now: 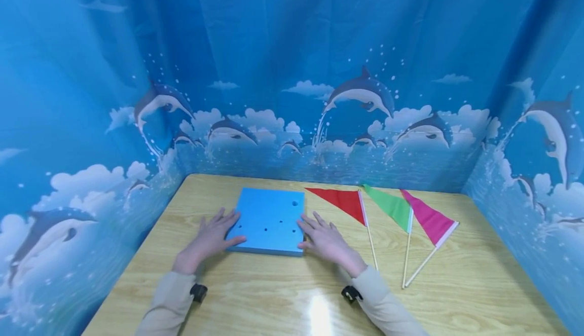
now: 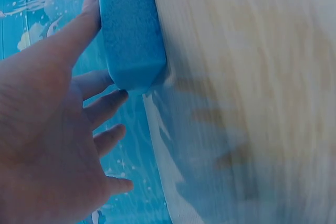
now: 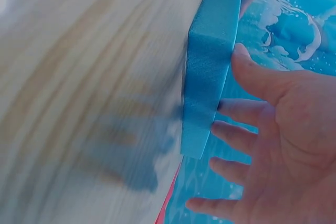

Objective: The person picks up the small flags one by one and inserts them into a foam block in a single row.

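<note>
A flat blue foam block [image 1: 269, 207] with several small holes in its top lies on the table, left of the middle. My left hand [image 1: 211, 238] is at its left side, fingers spread and fairly straight, thumb over the near left corner. In the left wrist view, the thumb and fingertips meet the edge of the block [image 2: 134, 30]. At the opposite side my right hand [image 1: 326, 242] rests its spread fingers and thumb on the right edge. The right wrist view has the thumb and two fingertips right at the rim of the block [image 3: 210, 66].
To the right on the wood-grain table [image 1: 255, 295] lie a red flag [image 1: 344, 205], a green flag [image 1: 391, 208] and a pink flag [image 1: 429, 217], each triangular on a thin wooden stick. A blue curtain [image 1: 274, 72] printed with dolphins surrounds the table's back and sides.
</note>
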